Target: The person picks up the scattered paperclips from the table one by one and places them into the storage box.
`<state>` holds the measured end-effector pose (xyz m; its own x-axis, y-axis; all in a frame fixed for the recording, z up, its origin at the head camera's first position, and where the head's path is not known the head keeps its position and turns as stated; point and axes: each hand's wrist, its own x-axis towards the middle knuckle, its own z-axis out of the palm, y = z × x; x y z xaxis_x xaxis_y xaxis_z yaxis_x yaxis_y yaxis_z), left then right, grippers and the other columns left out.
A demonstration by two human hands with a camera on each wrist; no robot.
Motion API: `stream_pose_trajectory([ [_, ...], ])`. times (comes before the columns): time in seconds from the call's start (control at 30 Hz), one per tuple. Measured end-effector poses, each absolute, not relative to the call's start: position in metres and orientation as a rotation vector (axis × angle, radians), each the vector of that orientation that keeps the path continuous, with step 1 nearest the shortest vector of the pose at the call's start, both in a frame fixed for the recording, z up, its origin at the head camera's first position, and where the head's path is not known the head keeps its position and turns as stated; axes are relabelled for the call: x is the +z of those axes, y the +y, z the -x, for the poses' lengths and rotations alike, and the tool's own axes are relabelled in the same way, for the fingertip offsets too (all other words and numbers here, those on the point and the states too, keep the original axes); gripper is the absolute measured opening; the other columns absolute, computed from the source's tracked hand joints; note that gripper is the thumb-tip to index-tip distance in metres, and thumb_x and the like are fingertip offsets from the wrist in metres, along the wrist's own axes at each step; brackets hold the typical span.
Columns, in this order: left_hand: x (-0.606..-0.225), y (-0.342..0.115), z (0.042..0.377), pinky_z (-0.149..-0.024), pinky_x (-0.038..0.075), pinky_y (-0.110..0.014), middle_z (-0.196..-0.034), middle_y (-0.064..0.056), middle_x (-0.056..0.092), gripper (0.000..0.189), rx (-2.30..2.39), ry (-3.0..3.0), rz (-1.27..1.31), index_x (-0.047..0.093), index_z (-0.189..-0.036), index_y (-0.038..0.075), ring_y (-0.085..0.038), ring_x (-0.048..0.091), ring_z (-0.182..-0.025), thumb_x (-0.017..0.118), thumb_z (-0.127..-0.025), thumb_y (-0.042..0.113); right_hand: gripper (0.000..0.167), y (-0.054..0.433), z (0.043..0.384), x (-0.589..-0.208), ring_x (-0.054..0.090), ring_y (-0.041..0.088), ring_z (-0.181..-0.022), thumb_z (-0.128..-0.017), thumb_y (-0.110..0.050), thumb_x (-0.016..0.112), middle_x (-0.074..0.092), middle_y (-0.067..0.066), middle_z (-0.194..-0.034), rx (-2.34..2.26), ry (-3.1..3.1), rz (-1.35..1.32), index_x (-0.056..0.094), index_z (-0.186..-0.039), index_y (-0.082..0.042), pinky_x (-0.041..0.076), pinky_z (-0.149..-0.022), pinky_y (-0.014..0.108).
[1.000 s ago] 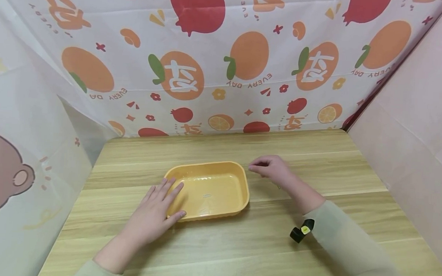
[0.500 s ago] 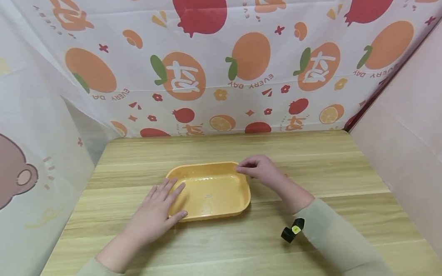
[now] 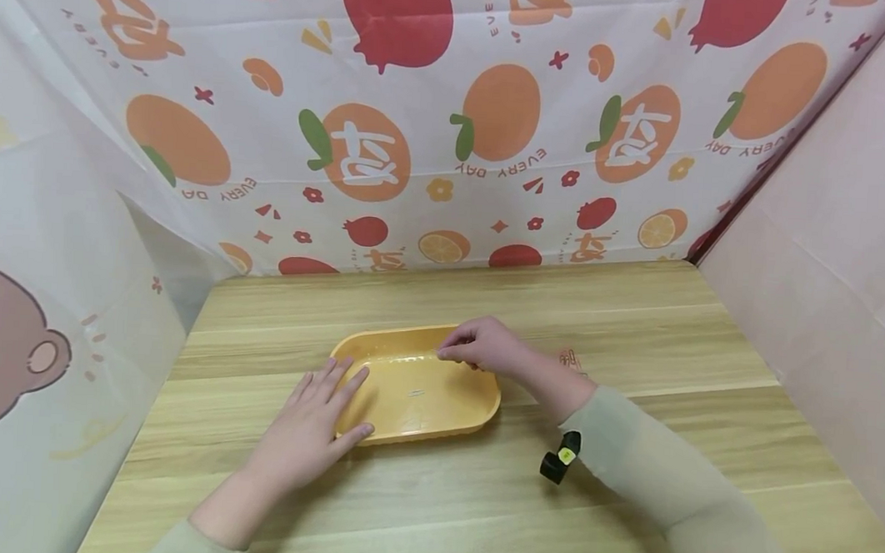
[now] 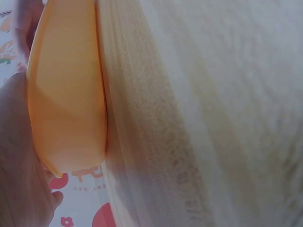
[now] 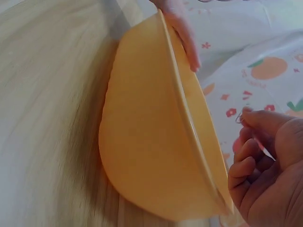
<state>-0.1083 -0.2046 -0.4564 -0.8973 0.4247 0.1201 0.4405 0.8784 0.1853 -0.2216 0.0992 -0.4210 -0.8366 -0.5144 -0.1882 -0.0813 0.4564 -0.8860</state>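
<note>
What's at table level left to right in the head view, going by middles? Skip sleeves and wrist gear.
Left hand → yellow tray → right hand → small reddish items, too small to identify.

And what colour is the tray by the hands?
The tray is yellow, a bit orange; it shows best in the head view.
</note>
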Motion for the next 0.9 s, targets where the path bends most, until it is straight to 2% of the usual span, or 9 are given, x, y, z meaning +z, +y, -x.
stream_pose_trajectory([
  [0.17,-0.457,-0.204,0.108,-0.119,0.015,-0.058,-0.164,-0.013,0.018,0.08,-0.326,-2.972,0.681,0.025,-0.159,0.02,-0.035,0.012,-0.151,0.044,-0.096,0.066,0.018,0.084,0.223,-0.423,0.051,0.011,-0.061,-0.091,-0.028,0.074,0.066,0.005,-0.083,-1.255,2.275,0.566,0.078,-0.097,-0.012,0.046,-0.054,0.026],
  [0.3,-0.457,-0.204,0.108,-0.119,0.015,-0.059,-0.164,-0.013,0.018,0.079,-0.331,-2.971,0.679,0.025,-0.159,0.02,-0.035,0.012,-0.151,0.046,-0.096,0.065,0.011,0.072,0.226,-0.432,0.055,0.013,-0.063,-0.091,-0.025,0.074,0.067,0.007,-0.083,-1.167,2.293,0.589,0.077,-0.091,-0.015,0.049,-0.056,0.025],
  [0.5,-0.458,-0.204,0.108,-0.119,0.015,-0.059,-0.164,-0.013,0.018,0.079,-0.33,-2.97,0.68,0.026,-0.159,0.02,-0.036,0.012,-0.15,0.049,-0.096,0.062,0.009,0.06,0.227,-0.437,0.064,0.019,-0.07,-0.09,-0.024,0.075,0.072,0.007,-0.083,-1.006,2.369,0.596,0.077,-0.084,-0.019,0.05,-0.056,0.022],
  [0.73,-0.459,-0.205,0.109,-0.119,0.015,-0.058,-0.164,-0.013,0.017,0.079,-0.326,-2.966,0.681,0.026,-0.158,0.02,-0.036,0.012,-0.15,0.05,-0.096,0.062,0.009,0.051,0.226,-0.441,0.057,0.007,-0.064,-0.089,-0.018,0.074,0.07,-0.001,-0.076,-0.877,2.427,0.639,0.078,-0.082,-0.015,0.046,-0.057,0.019],
  [0.9,-0.458,-0.204,0.109,-0.119,0.014,-0.058,-0.164,-0.013,0.017,0.08,-0.329,-2.976,0.68,0.026,-0.158,0.019,-0.036,0.011,-0.15,0.049,-0.096,0.062,0.01,0.05,0.226,-0.447,0.052,0.006,-0.064,-0.086,-0.018,0.076,0.065,-0.008,-0.071,-0.783,2.473,0.653,0.076,-0.077,-0.016,0.043,-0.059,0.019],
])
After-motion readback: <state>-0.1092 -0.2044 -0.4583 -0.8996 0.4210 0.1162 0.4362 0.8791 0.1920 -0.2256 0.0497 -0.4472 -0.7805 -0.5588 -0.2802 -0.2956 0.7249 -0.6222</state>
